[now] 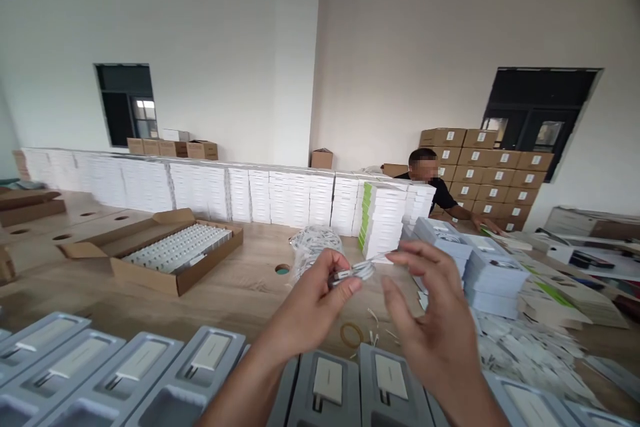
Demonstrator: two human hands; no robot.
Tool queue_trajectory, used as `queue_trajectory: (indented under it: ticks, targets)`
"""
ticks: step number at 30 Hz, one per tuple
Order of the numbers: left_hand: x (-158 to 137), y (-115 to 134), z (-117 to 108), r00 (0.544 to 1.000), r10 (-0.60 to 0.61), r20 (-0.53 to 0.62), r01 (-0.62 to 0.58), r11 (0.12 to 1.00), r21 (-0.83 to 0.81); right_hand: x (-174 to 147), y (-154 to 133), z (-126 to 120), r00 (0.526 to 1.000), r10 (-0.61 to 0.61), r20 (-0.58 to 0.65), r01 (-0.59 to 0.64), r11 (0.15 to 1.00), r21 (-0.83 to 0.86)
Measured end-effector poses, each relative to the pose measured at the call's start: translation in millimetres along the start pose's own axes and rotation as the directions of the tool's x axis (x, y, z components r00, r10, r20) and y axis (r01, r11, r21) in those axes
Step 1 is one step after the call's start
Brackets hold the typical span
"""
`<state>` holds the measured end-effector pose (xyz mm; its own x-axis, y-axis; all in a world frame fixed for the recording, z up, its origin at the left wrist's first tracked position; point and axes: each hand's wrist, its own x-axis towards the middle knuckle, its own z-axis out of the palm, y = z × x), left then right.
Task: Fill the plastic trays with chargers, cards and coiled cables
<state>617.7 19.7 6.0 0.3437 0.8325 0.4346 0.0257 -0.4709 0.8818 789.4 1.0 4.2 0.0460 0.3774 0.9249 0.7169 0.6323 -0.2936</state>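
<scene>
A small coiled white cable is pinched between the thumb and fingers of my left hand, above the table. To its right, my right hand has its thumb and fingers spread apart. A thin pale strand runs from the coil towards the right fingertips; whether they touch it I cannot make out. Below my hands stand grey moulded trays, each with a white rectangular block in its upper recess. Behind my left hand lies a clear plastic bag of white cables.
An open carton of white pieces stands left. White boxes line the table's back. Stacked grey trays and a heap of white slips lie right. A rubber band lies near my hands. A person reaches across behind.
</scene>
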Motion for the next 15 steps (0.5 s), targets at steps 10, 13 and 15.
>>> queue_trajectory:
  ticks: [10,13,15]
  targets:
    - [-4,0,2,0.999,0.048,-0.006,-0.048,0.998,0.05,3,17,-11,0.953,-0.01,0.303,-0.029,0.992,0.124]
    - [-3,3,-4,0.983,-0.035,0.179,0.036,0.999,-0.002,3,14,-10,0.975,-0.058,0.216,0.032,0.992,0.124]
    - [-4,5,-8,0.955,-0.087,0.285,0.099,0.995,-0.03,4,13,-9,0.977,-0.081,0.198,0.062,0.993,0.104]
